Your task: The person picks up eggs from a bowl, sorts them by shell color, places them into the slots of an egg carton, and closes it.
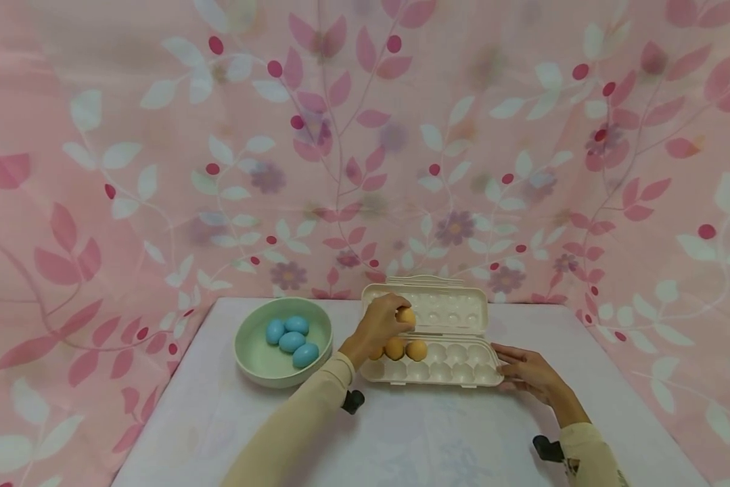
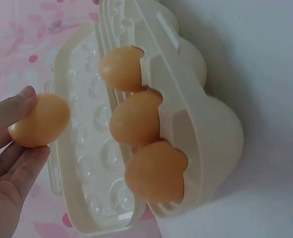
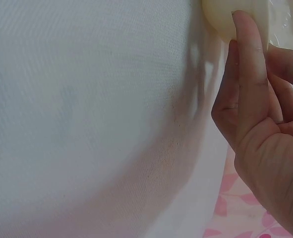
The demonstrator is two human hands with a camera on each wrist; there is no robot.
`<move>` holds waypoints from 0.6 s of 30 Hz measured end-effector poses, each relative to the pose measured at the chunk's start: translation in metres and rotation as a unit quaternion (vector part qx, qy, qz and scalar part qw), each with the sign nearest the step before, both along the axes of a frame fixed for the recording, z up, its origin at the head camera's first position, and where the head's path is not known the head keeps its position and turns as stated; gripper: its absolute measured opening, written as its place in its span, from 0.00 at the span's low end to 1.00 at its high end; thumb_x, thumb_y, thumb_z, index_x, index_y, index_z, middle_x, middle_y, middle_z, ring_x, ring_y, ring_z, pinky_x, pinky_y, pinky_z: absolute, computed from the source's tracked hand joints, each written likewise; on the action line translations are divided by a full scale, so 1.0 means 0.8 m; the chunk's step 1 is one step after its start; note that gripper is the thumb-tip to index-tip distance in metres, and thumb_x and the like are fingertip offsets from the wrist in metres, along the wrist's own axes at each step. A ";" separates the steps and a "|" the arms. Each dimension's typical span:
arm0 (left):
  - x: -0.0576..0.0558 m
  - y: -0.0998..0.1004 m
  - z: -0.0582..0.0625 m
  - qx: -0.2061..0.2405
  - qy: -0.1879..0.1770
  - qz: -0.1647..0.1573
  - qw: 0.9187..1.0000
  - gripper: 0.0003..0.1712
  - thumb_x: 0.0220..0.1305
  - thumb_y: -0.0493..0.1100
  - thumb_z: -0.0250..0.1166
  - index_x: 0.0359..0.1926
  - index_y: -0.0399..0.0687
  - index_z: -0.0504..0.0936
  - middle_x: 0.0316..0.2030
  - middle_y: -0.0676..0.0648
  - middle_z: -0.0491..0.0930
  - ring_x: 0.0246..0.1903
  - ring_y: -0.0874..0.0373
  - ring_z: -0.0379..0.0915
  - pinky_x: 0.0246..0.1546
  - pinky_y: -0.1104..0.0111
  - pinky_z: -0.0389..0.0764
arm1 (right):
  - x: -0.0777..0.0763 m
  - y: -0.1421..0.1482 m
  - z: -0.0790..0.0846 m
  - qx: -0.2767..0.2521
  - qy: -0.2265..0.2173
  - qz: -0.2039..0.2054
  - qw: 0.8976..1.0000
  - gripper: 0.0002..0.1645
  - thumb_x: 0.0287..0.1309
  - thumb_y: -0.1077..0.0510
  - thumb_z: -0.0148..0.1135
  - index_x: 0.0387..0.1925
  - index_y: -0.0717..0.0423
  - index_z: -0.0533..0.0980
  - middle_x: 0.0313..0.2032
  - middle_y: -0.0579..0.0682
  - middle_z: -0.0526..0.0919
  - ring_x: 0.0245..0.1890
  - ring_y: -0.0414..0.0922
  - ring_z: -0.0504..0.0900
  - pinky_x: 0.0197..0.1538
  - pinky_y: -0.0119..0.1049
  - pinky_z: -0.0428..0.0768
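Note:
A brown egg (image 2: 39,120) is pinched between the thumb and fingers of my left hand (image 1: 384,319), raised in front of the lid of the cream egg carton (image 1: 440,373). Three more brown eggs (image 2: 136,119) sit side by side in the back row at the carton's left end; in the head view my left wrist partly covers the leftmost. My right hand (image 1: 532,372) holds the carton's right end by its rim, thumb (image 3: 250,64) against the outside of an end cup. The lid (image 1: 446,308) stands raised at the back.
Left of the carton stands a pale green bowl (image 1: 252,365) with several blue eggs (image 1: 291,341) in it. A white cloth covers the table (image 1: 438,433). Behind it hangs a pink leaf-patterned curtain (image 1: 340,169).

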State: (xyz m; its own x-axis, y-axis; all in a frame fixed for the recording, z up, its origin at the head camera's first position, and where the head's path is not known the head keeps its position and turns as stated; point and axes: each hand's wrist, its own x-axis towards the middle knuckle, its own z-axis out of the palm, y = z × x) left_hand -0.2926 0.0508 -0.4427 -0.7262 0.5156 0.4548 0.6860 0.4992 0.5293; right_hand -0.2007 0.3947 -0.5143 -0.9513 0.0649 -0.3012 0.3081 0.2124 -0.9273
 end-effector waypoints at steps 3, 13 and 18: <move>0.002 0.008 -0.001 0.005 0.001 -0.006 1.000 0.22 0.50 0.41 0.77 0.46 0.37 0.84 0.42 0.46 0.83 0.40 0.57 0.76 0.41 0.74 0.78 | 0.000 0.000 0.000 -0.002 0.001 0.006 1.000 0.40 0.58 0.64 0.66 0.70 0.59 0.63 0.67 0.61 0.66 0.43 0.51 0.83 0.43 0.46 0.83; 0.012 0.034 -0.005 -0.004 -0.012 -0.023 1.000 0.20 0.51 0.41 0.76 0.45 0.40 0.84 0.41 0.49 0.81 0.38 0.60 0.75 0.38 0.77 0.76 | 0.000 0.002 0.000 -0.010 0.001 0.003 1.000 0.40 0.58 0.65 0.66 0.71 0.59 0.62 0.67 0.61 0.65 0.43 0.51 0.83 0.43 0.48 0.83; 0.014 0.047 -0.015 -0.015 -0.015 -0.033 0.999 0.21 0.51 0.43 0.77 0.46 0.40 0.84 0.42 0.50 0.81 0.39 0.61 0.75 0.38 0.77 0.76 | -0.001 0.001 -0.003 -0.008 0.004 0.003 1.000 0.40 0.57 0.64 0.66 0.70 0.59 0.63 0.67 0.61 0.66 0.43 0.51 0.83 0.43 0.47 0.83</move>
